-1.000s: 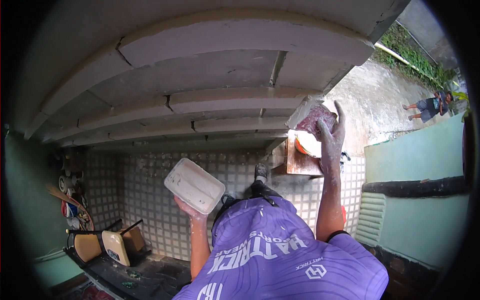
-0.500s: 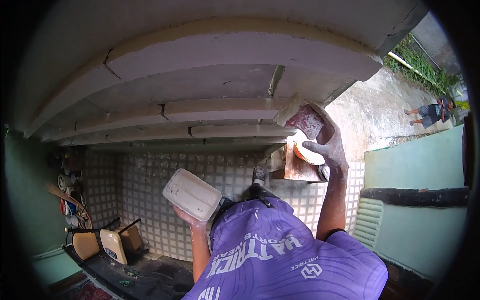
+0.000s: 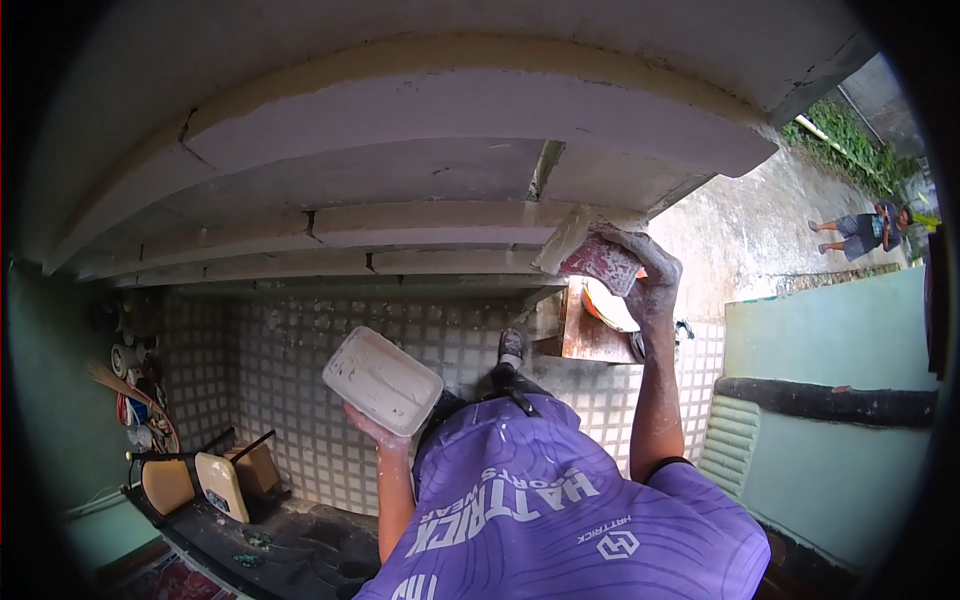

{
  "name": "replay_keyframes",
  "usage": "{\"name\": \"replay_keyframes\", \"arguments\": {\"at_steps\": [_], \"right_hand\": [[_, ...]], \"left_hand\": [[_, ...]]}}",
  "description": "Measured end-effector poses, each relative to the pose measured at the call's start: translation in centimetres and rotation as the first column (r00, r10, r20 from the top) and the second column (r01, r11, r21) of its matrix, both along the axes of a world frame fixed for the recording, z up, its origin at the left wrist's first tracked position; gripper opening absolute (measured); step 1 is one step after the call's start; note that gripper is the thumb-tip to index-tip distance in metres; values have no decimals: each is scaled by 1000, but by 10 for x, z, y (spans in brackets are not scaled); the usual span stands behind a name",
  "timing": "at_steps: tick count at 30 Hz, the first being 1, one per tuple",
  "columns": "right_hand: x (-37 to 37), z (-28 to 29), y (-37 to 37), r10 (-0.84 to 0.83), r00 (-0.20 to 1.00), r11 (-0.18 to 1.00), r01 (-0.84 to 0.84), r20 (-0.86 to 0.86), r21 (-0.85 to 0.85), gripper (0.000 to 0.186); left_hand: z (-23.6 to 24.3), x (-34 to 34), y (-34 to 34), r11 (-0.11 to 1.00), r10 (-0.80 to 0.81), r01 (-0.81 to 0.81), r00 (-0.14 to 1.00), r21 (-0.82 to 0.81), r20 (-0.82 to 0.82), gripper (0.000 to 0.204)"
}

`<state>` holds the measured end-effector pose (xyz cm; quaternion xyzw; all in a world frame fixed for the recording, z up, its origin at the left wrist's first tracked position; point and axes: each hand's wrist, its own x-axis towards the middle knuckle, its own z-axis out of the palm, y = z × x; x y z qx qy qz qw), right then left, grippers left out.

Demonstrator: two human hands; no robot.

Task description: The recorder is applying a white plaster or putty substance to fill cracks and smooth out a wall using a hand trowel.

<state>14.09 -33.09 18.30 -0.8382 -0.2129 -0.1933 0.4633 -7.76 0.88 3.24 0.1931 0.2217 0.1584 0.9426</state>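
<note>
My left hand (image 3: 374,426) holds a rectangular white plastic tray (image 3: 382,378) from underneath, with pale paste in it. My right hand (image 3: 655,275) is closed on a maroon, paste-smeared flat scraper (image 3: 605,268) with pale paste along its leading edge. That edge meets the lower right end of a ribbed concrete overhang (image 3: 450,220), which has cracks across its ledges. Below the scraper, a wooden stand (image 3: 582,330) carries a round container (image 3: 610,308) with an orange rim, partly hidden by my right hand.
Chairs (image 3: 220,485) stand on a dark surface at lower left, near a broom (image 3: 108,378) and assorted items. A tiled floor (image 3: 280,380) lies below. A green wall (image 3: 820,340) with a dark band is at right. Another person (image 3: 868,228) is on the concrete ground beyond, near plants.
My right hand and the scraper have shifted left along the overhang's end, with the fingers now curled further over the scraper. The tray has moved slightly left and down.
</note>
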Motion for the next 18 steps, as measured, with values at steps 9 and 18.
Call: {"name": "replay_keyframes", "arguments": {"at_steps": [9,18], "right_hand": [[11,-24,35,-37,981,995,54,-191,89,34],[19,-44,43,-77,960,963,142,-270,230,37]], "left_hand": [[7,-2,-7,995,97,-96,981,17,-165,76],[8,2,-8,995,97,-97,979,6,-180,77]]}}
